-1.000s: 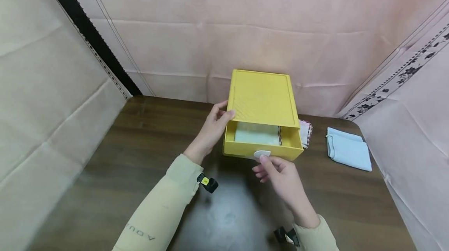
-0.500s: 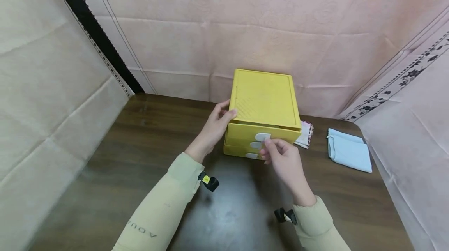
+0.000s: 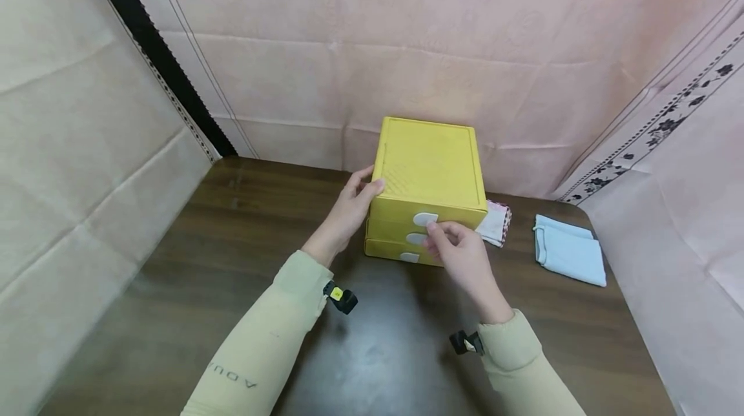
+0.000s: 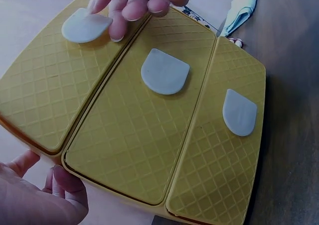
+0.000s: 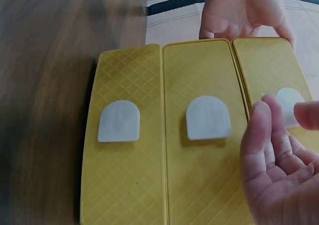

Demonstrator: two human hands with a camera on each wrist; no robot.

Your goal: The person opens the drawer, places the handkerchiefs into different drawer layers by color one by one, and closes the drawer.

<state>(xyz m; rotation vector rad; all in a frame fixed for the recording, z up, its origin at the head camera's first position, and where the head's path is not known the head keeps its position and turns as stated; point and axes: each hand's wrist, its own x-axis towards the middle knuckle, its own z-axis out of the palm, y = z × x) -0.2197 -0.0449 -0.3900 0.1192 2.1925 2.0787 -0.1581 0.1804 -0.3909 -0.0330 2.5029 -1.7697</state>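
A yellow drawer box (image 3: 431, 161) stands on the table, with three stacked drawers and white tab handles. All its drawers are pushed in. My left hand (image 3: 347, 209) rests against the box's left side near the front, fingers and thumb touching its edge. With my right hand (image 3: 462, 251) I hold the top drawer's handle (image 3: 425, 219) lightly, thumb on its upper side and index finger just below. The middle handle (image 5: 208, 118) and bottom handle (image 5: 118, 121) are untouched in the right wrist view. The drawers' contents are hidden.
A folded white cloth with a checked edge (image 3: 494, 223) lies close to the box's right side. Farther right is a folded light-blue cloth (image 3: 569, 251). Pale fabric hangings (image 3: 302, 67) enclose the dark wooden table (image 3: 232, 261) at the back and sides.
The top drawer, pulled out with a pale cloth inside one second ago, has slid back into the box. My right hand has moved forward with it; my left hand stays at the side.
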